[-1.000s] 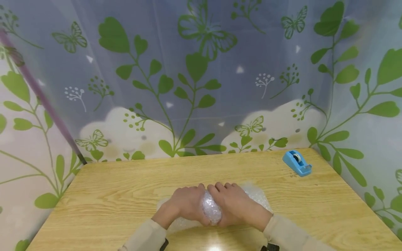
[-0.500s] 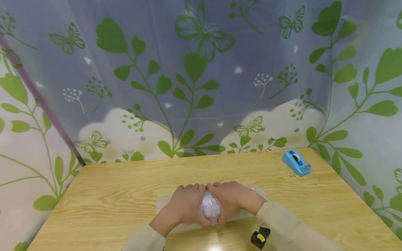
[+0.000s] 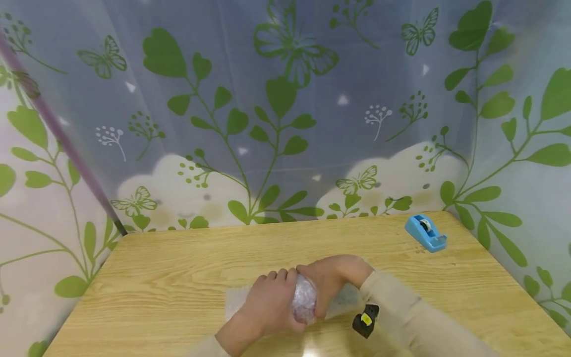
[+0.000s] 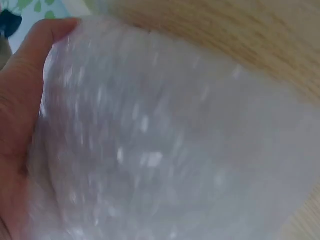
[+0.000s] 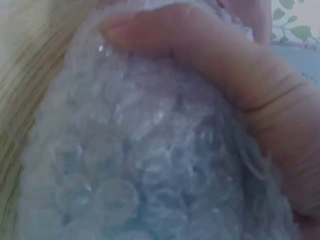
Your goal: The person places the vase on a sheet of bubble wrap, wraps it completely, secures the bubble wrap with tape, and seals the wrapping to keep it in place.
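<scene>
Two-handed grasp of a bubble-wrapped bundle, at what appears to be the wrapping step

Largest in the field is the patterned curtain (image 3: pixel 285 158), printed with green leaves and butterflies, which stands behind the wood-grain table (image 3: pixel 178 270). At the near side of the table, roughly midway across, loose bubble wrap (image 3: pixel 235 299) spreads out on both sides of the work. Between the hands sits the bundle (image 3: pixel 305 300), rounded at its visible end; the layers obscure its contents, though a faint violet-blue tint shows through. The left hand (image 3: pixel 272 302) grips the bundle from one side, fingers curled over its top. The right hand (image 3: pixel 336 277) grips it from the other, its thumb laid across the plastic in the right wrist view. Well apart, near the far right corner, rests a blue tape dispenser (image 3: pixel 426 233), touched by neither hand. Smallest is a black device with a yellow patch (image 3: pixel 366 321), beside the right cuff.

Interpretation: the wrap is probably being drawn snug around the contents. The next move would call for steady pressure from both hands while the loose wrap is gathered in, so that the layers do not spring open.
</scene>
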